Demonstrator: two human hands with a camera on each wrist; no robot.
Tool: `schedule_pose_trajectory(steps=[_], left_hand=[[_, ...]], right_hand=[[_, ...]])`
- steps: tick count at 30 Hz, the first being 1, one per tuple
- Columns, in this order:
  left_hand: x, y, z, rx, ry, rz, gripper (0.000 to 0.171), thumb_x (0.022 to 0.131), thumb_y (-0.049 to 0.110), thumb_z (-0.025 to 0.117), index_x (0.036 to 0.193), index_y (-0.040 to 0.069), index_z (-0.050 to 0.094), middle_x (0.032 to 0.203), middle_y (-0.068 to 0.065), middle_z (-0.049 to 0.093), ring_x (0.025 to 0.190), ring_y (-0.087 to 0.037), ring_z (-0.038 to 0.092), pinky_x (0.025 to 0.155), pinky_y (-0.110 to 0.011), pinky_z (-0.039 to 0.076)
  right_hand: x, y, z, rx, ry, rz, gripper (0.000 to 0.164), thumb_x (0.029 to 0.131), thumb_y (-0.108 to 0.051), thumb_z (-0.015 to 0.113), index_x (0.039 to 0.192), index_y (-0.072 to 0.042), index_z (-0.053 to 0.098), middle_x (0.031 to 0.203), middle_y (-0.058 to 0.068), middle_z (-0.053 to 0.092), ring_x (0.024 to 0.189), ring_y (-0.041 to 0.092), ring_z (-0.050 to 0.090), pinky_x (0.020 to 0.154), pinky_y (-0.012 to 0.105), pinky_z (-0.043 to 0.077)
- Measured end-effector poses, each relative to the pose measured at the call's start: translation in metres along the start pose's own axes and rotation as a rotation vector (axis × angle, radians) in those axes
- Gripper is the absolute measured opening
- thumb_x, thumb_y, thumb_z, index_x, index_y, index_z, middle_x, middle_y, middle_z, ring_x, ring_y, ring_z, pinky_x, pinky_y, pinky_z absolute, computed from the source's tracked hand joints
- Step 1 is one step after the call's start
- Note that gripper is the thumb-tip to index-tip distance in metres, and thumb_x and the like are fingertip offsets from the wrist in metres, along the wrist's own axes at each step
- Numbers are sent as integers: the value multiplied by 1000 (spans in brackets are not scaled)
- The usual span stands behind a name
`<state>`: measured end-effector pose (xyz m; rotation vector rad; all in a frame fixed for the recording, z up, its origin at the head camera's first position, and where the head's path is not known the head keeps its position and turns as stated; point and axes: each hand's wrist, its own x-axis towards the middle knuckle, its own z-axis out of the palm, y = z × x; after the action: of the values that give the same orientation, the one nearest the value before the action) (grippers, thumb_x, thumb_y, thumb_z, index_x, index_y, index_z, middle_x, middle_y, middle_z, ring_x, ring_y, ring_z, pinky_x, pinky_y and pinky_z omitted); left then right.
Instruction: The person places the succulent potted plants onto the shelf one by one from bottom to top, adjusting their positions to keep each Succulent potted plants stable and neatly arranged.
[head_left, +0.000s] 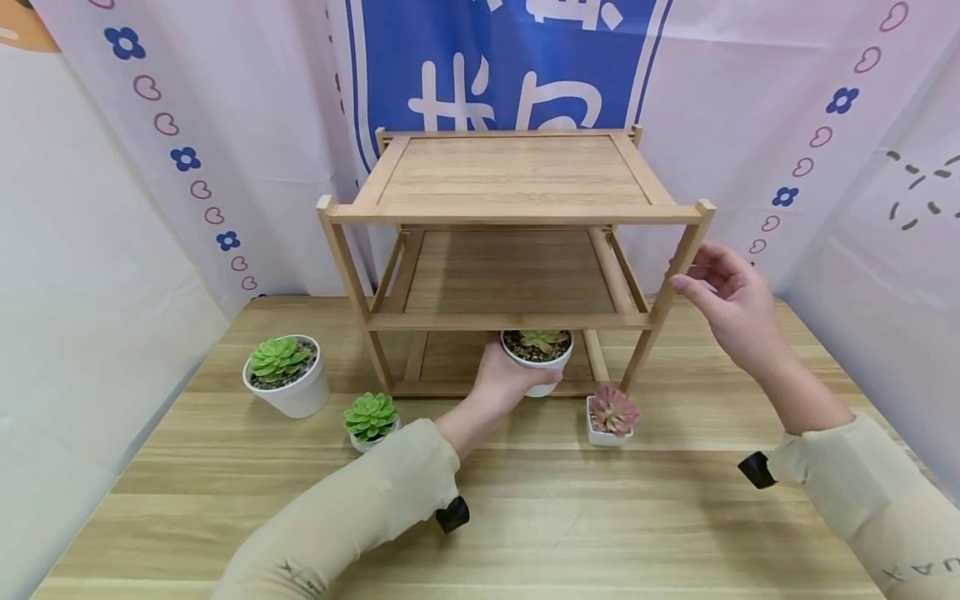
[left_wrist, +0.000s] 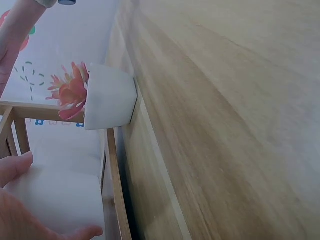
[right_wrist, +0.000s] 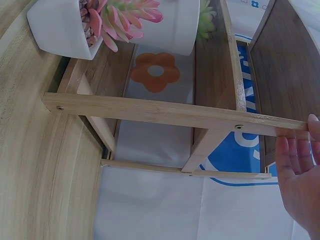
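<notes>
Centre of the head view, and the left hand point(head_left: 501, 381) has a firm curl around a white pot point(head_left: 553, 364), thumb across its front, green succulent point(head_left: 542, 339) on top! That pot is at the front opening of the bottom tier of the wooden rack point(head_left: 510, 171), its rim right below the middle board's front edge; whether its base touches the bottom board, I can't tell. Over at right of frame, the right hand point(head_left: 738, 308) pinches the rack's right front post point(head_left: 667, 292), thumb one side, fingers the other.

Just right of lower centre, a pink succulent in a small square pot point(head_left: 611, 414) stands on the desk point(head_left: 540, 533) near the rack's foot. Left of centre, a small green succulent point(head_left: 371, 417); farther left, a bigger potted one point(head_left: 302, 396). Blue banner point(head_left: 502, 42) up top!
</notes>
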<state>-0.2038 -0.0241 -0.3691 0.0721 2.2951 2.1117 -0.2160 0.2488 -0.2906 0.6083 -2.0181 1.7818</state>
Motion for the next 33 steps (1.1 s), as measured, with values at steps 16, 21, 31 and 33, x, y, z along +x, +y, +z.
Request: schedule_pose_trajectory(steps=[16,21,31,33], left_hand=[[17,3,13,56,12,-78,87,74,6,89,146,-3,41,141,-21,54,129,-36,52,109,-43,45],[21,3,16,90,-4,-103,84,76,13,89,145,-3,43,140,-19,55,128,-35,53,107,-42,47],[25,-2,19,89,-59,-137,81,79,15,87,145,-4,45,142,-18,55,129,-34,53,107,-43,47],[26,-3,20,82,-59,-138,83,79,14,87,147,-4,42,143,-19,53,131,-34,51,109,-43,45]], right_hand=[[2,-1,-3,-60,-1,-21,35,95,11,63,122,-12,64,107,0,67,100,11,60,81,12,52],[2,-1,-3,-52,4,-23,36,95,13,62,122,-11,64,106,0,67,98,10,60,81,12,53],[-1,2,-1,-84,-11,-21,33,96,9,63,123,-10,63,107,0,66,99,11,60,81,13,53],[0,1,-2,-94,-12,-18,31,97,7,63,124,-9,62,108,-1,66,99,12,60,82,12,52]])
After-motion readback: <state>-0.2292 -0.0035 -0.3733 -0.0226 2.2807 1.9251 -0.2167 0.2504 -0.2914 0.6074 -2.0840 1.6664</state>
